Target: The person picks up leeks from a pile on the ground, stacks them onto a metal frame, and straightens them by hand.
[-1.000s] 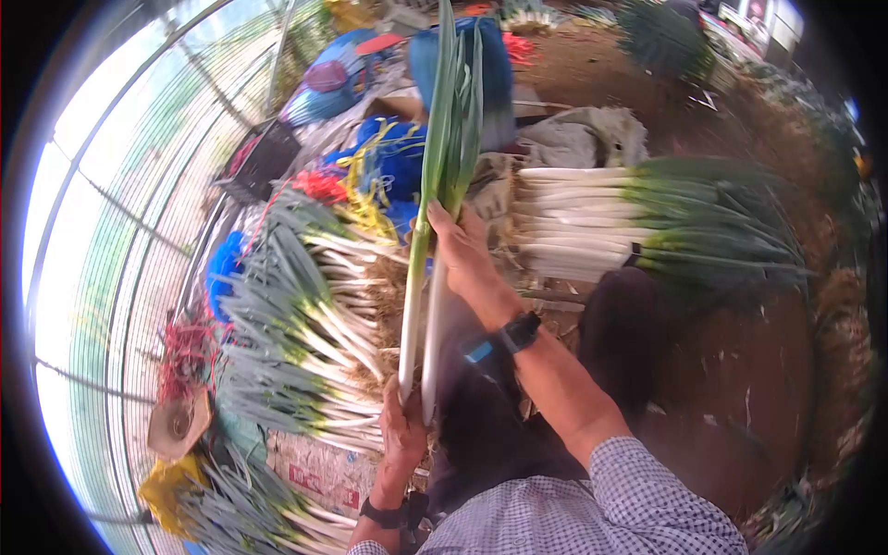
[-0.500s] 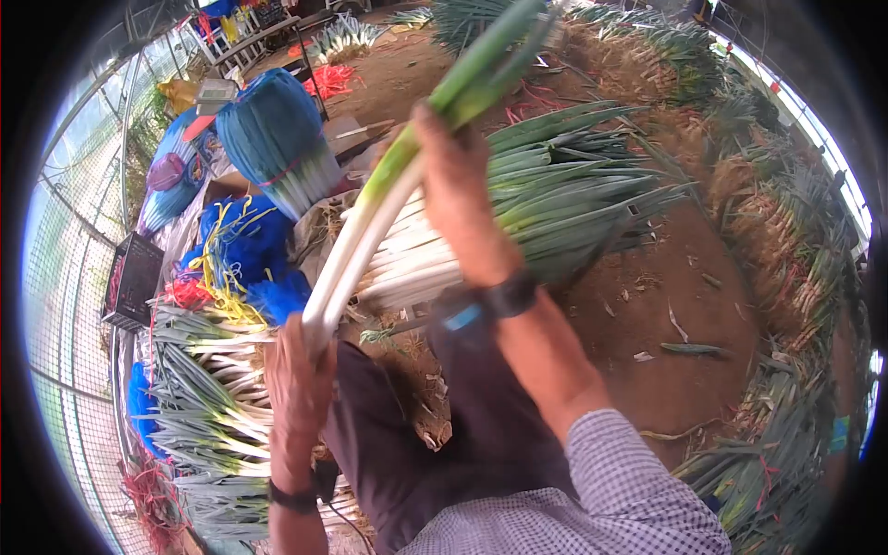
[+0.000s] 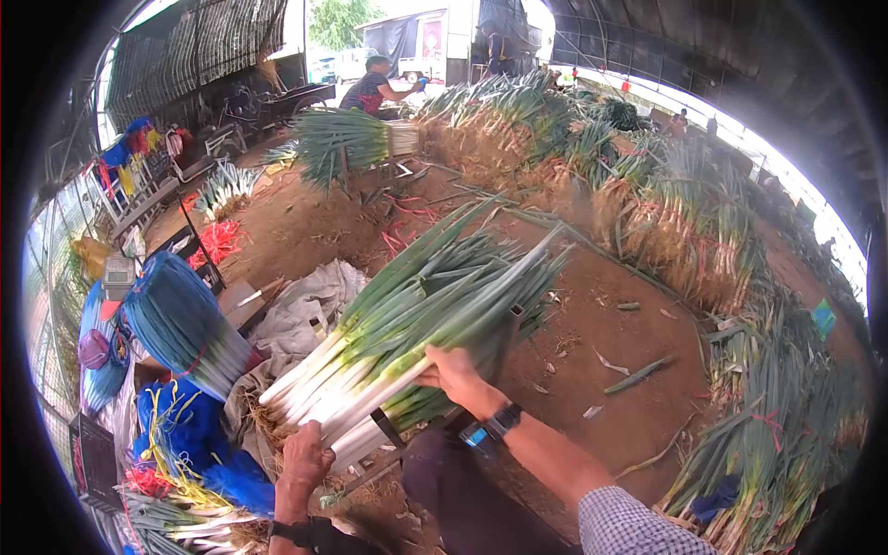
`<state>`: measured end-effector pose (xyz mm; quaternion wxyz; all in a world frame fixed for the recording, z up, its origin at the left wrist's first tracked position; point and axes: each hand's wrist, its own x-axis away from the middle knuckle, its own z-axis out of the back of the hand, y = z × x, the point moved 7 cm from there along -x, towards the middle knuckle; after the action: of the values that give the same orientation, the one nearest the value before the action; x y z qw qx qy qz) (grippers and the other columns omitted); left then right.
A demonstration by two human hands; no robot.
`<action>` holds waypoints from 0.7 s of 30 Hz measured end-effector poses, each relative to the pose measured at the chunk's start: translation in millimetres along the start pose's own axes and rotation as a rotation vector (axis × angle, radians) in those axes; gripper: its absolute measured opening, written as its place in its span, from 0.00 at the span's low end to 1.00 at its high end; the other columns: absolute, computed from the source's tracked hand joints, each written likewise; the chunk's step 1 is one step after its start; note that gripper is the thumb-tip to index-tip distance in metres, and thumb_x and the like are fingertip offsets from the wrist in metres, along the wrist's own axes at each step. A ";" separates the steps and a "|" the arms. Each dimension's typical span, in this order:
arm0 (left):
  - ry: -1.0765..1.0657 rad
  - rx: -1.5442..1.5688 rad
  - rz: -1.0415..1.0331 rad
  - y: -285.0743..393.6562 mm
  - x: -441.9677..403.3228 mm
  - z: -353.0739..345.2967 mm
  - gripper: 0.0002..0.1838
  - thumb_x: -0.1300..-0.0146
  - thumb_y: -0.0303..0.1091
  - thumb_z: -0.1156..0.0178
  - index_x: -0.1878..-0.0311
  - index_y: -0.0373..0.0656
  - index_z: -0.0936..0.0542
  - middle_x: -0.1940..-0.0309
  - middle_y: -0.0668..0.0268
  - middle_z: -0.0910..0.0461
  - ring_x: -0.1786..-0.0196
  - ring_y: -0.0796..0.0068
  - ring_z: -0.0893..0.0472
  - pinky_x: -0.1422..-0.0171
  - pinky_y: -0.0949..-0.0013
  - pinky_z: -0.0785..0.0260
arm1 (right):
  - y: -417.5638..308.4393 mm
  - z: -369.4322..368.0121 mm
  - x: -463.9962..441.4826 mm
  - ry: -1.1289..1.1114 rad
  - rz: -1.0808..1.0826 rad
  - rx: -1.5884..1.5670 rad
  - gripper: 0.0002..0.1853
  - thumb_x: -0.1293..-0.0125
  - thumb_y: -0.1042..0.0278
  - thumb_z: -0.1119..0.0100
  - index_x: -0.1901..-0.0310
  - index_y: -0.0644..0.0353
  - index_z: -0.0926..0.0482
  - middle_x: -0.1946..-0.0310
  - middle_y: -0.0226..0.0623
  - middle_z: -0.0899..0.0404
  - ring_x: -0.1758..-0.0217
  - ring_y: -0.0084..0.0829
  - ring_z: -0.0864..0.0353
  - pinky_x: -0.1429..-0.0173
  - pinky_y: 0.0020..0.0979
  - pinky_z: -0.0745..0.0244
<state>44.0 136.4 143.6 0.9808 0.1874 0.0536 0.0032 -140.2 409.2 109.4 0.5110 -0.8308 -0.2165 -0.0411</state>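
A thick pile of long green onions (image 3: 370, 338) lies slanted in front of me on a low rack, white root ends to the lower left and green leaves to the upper right. My left hand (image 3: 305, 460) is curled around the white end of a green onion (image 3: 384, 388) on the near side of the pile. My right hand (image 3: 455, 377) grips the same stalk higher up, where white turns green; some of its fingers are hidden under the stalk. Both hands rest against the pile.
Large blue-wrapped bundles (image 3: 180, 314) and a digital scale display (image 3: 118, 271) stand at left. Blue netting and yellow ties (image 3: 190, 435) lie nearer. Heaps of green onions (image 3: 763, 416) line the right side. A person (image 3: 372, 91) works at the back.
The stalk held up in front of me has come down onto the pile, both hands still on it. My view has tilted up and shows more of the shed and people.
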 end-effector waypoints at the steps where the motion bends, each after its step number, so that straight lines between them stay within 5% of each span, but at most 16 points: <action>1: 0.008 -0.010 -0.022 -4.7 -4.1 -1.1 0.20 0.48 0.31 0.34 0.53 0.38 0.29 0.59 0.43 0.21 0.55 0.36 0.21 0.51 0.42 0.29 | -5.1 1.2 7.5 -0.032 -0.033 0.132 0.17 0.24 0.63 0.42 0.46 0.72 0.25 0.57 0.49 0.17 0.60 0.41 0.11 0.58 0.42 0.10; 4: 0.066 -0.002 -0.126 -37.2 -3.4 -17.7 0.22 0.49 0.33 0.32 0.53 0.38 0.29 0.57 0.43 0.21 0.55 0.38 0.21 0.51 0.42 0.28 | -31.6 -6.3 41.0 -0.187 -0.030 0.778 0.16 0.26 0.61 0.40 0.53 0.71 0.21 0.62 0.50 0.15 0.63 0.36 0.11 0.67 0.36 0.16; 5: 0.115 0.021 -0.203 -43.0 0.4 -12.8 0.22 0.49 0.33 0.32 0.53 0.38 0.29 0.57 0.43 0.21 0.55 0.37 0.21 0.50 0.42 0.28 | -52.7 -15.2 43.2 -0.193 0.346 1.225 0.13 0.30 0.65 0.37 0.56 0.70 0.20 0.63 0.51 0.15 0.66 0.39 0.12 0.65 0.41 0.18; 6: 0.039 0.037 -0.141 -43.6 1.4 -7.0 0.22 0.48 0.33 0.33 0.52 0.37 0.29 0.58 0.43 0.21 0.55 0.37 0.21 0.50 0.43 0.28 | -66.4 -18.6 48.6 -0.122 0.771 1.337 0.14 0.36 0.65 0.33 0.57 0.69 0.20 0.65 0.51 0.17 0.64 0.46 0.13 0.57 0.44 0.19; 9: -0.129 0.015 0.015 -32.8 -14.5 9.9 0.22 0.46 0.33 0.36 0.50 0.36 0.29 0.58 0.42 0.20 0.51 0.36 0.21 0.48 0.45 0.28 | -101.3 -47.7 58.1 -0.186 1.123 1.448 0.27 0.42 0.61 0.27 0.43 0.62 0.21 0.45 0.48 0.20 0.38 0.46 0.23 0.33 0.45 0.30; 12: -0.138 0.036 0.034 -31.1 -17.6 17.2 0.21 0.46 0.33 0.37 0.50 0.36 0.29 0.58 0.42 0.20 0.49 0.36 0.21 0.46 0.46 0.28 | -87.0 -63.3 39.6 -0.399 1.202 1.794 0.31 0.42 0.63 0.27 0.37 0.58 0.24 0.38 0.44 0.24 0.33 0.45 0.27 0.27 0.45 0.37; 16: -0.170 0.061 0.002 -40.3 -19.8 14.8 0.21 0.44 0.34 0.38 0.49 0.36 0.29 0.57 0.42 0.20 0.49 0.37 0.21 0.44 0.47 0.28 | -56.8 -47.7 -10.1 -0.625 0.835 1.893 0.26 0.42 0.66 0.31 0.40 0.57 0.23 0.40 0.41 0.22 0.33 0.43 0.27 0.26 0.44 0.37; 21: -0.299 0.097 0.082 -58.0 -23.9 -7.2 0.28 0.45 0.34 0.36 0.40 0.36 0.29 0.51 0.41 0.20 0.45 0.39 0.21 0.41 0.49 0.28 | -60.5 -58.4 -14.2 -0.717 0.712 1.874 0.27 0.38 0.60 0.34 0.40 0.63 0.23 0.42 0.47 0.22 0.35 0.48 0.27 0.30 0.45 0.33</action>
<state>18.6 84.5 118.1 0.9667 0.2348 -0.1007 0.0125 -168.4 377.3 183.3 0.8355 -0.0851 -0.0441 0.5410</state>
